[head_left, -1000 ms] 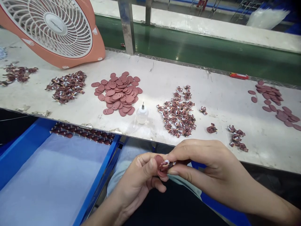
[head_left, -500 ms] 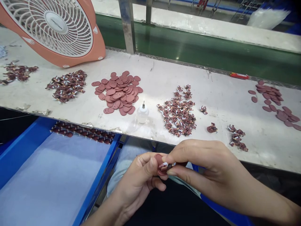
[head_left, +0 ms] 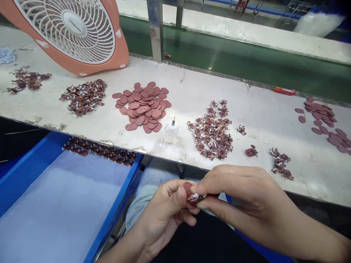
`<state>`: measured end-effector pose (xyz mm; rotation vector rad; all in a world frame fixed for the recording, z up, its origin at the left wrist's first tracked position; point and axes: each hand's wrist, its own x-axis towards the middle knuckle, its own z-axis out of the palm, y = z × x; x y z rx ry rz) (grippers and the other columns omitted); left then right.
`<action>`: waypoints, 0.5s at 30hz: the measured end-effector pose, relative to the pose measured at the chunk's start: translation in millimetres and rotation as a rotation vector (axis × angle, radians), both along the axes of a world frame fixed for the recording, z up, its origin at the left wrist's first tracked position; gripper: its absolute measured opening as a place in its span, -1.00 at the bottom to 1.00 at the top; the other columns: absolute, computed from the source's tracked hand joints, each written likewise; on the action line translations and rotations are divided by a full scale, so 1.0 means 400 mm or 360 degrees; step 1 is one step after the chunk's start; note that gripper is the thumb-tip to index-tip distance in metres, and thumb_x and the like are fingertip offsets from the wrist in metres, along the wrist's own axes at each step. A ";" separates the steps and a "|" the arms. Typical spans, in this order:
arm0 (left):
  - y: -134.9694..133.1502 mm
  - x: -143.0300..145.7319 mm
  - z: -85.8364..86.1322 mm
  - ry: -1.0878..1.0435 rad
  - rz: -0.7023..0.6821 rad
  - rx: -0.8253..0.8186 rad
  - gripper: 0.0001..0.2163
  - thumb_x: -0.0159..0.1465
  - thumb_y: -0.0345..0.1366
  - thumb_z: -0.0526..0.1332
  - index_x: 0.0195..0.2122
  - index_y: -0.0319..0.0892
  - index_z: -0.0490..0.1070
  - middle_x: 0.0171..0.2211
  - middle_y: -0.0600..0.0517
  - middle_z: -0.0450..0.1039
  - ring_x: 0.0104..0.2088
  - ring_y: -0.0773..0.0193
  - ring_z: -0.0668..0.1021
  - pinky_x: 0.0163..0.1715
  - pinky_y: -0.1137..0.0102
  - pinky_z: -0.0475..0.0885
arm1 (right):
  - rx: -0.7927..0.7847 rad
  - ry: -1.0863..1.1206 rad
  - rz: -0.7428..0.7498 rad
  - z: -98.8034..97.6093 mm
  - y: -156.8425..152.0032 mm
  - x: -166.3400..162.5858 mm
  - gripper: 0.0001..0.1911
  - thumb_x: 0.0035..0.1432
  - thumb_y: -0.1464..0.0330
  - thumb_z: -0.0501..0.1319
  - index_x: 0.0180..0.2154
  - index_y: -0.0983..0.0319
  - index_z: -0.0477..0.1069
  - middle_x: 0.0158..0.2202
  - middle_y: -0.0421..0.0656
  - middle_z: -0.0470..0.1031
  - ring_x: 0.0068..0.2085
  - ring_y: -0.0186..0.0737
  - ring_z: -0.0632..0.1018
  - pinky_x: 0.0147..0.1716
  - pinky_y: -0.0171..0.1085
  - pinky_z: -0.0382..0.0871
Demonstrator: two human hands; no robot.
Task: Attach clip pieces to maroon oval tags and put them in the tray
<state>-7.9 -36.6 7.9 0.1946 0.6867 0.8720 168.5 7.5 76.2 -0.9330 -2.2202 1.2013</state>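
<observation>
My left hand (head_left: 164,212) and my right hand (head_left: 236,193) meet below the table's front edge, over my lap. Both pinch one small maroon piece (head_left: 192,195), a flat oval pad with a small folded part on it. Left thumb and fingers hold the oval; the right thumb and forefinger press the folded part. On the white table (head_left: 192,91) lie a heap of flat maroon ovals (head_left: 144,106), a heap of small folded maroon parts (head_left: 212,133) and a small clear glue bottle (head_left: 170,132).
An orange fan (head_left: 71,34) stands at the back left. More folded parts (head_left: 83,96) lie left, more ovals (head_left: 323,117) at far right. A blue tray (head_left: 41,160) lined in white holds a row of finished pieces (head_left: 101,151). A green conveyor belt (head_left: 246,54) runs behind.
The hands stay pinched on the same piece with only slight finger shifts. The view has drifted a little, so the table contents sit slightly right and lower.
</observation>
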 end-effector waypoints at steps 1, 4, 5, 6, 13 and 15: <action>0.001 -0.001 0.001 0.0000 0.0003 -0.0002 -0.74 0.05 -0.09 0.39 -0.42 -0.21 0.58 -0.57 0.10 0.40 -0.57 0.49 0.42 -0.58 0.63 0.45 | 0.0003 0.0002 0.0003 0.000 -0.001 -0.001 -0.86 0.23 0.49 0.24 -0.16 0.19 0.43 -0.29 -0.29 0.55 -0.29 -0.47 0.52 -0.27 -0.50 0.36; 0.002 -0.002 0.002 -0.0014 -0.0007 -0.0003 -0.73 0.02 -0.08 0.41 -0.41 -0.21 0.59 -0.55 0.09 0.42 -0.56 0.49 0.43 -0.59 0.64 0.44 | 0.0017 0.0007 0.0020 0.003 -0.005 -0.004 -0.85 0.23 0.51 0.23 -0.16 0.19 0.43 -0.30 -0.30 0.54 -0.30 -0.46 0.51 -0.27 -0.49 0.36; 0.001 -0.003 0.003 -0.0018 -0.0012 0.0001 -0.72 0.01 -0.09 0.42 -0.41 -0.21 0.59 -0.55 0.08 0.43 -0.56 0.49 0.44 -0.59 0.64 0.44 | 0.0021 0.0011 0.0029 0.004 -0.007 -0.004 -0.84 0.23 0.52 0.23 -0.16 0.19 0.43 -0.29 -0.30 0.54 -0.30 -0.46 0.51 -0.26 -0.49 0.37; 0.000 -0.004 0.003 -0.0014 -0.0017 -0.0002 -0.72 0.01 -0.08 0.42 -0.40 -0.21 0.59 -0.54 0.08 0.45 -0.55 0.48 0.45 -0.59 0.64 0.44 | 0.0025 0.0018 0.0035 0.005 -0.009 -0.005 -0.84 0.23 0.52 0.23 -0.16 0.20 0.43 -0.29 -0.30 0.54 -0.30 -0.46 0.51 -0.25 -0.50 0.37; -0.002 -0.008 0.017 -0.0032 -0.0036 0.0074 -0.69 -0.04 -0.08 0.44 -0.38 -0.21 0.59 -0.58 0.08 0.46 -0.58 0.48 0.45 -0.58 0.63 0.42 | 0.0156 0.0060 0.0034 0.010 -0.020 -0.003 -0.76 0.20 0.48 0.27 -0.07 0.21 0.43 -0.25 -0.20 0.56 -0.31 -0.34 0.56 -0.33 -0.44 0.47; 0.001 -0.007 0.021 -0.0076 -0.0052 0.0113 -0.69 -0.04 -0.08 0.44 -0.39 -0.22 0.59 -0.60 0.08 0.45 -0.59 0.48 0.44 -0.57 0.62 0.41 | 0.0154 0.0082 0.0061 0.010 -0.021 -0.003 -0.73 0.18 0.50 0.28 -0.07 0.21 0.42 -0.24 -0.20 0.56 -0.31 -0.34 0.57 -0.31 -0.46 0.49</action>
